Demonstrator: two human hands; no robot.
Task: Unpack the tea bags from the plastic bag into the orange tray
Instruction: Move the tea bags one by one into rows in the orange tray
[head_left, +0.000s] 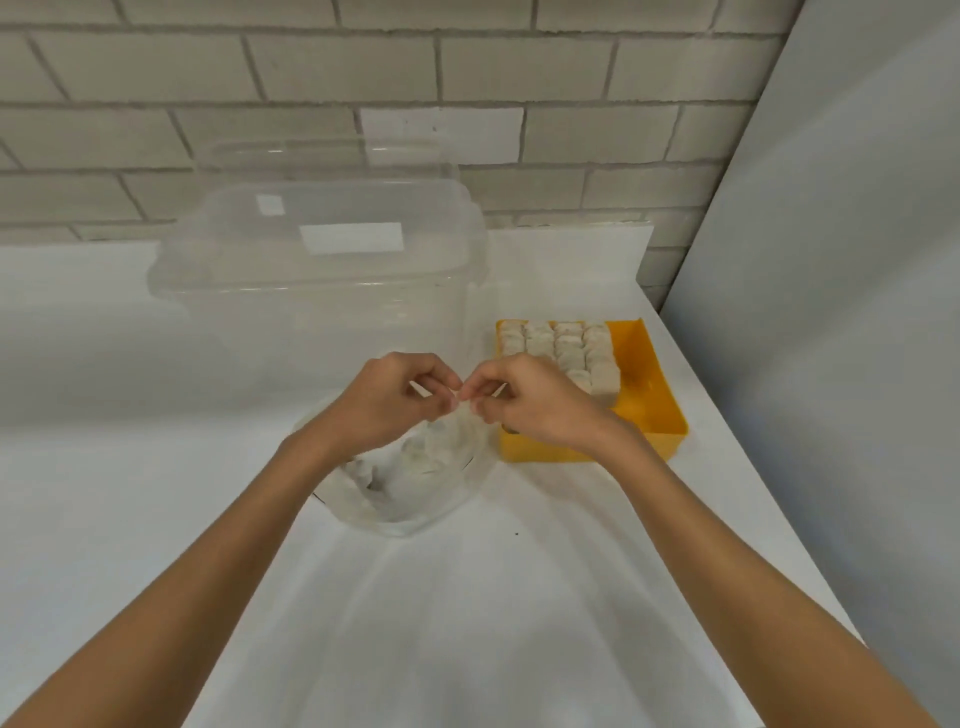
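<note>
Clear plastic bag (410, 478) on the desk (467, 597), just left of the orange tray (655, 400) (tea bags (561, 348) already fill its left part). Left hand (384, 400) and right hand (530, 402): each grip pinches the bag's mouth. Step: opening it. Next: spread the mouth, reach inside.

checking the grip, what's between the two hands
The gathered top of the plastic bag, pinched by the left hand and the right hand from either side, as the head view shows.
</note>
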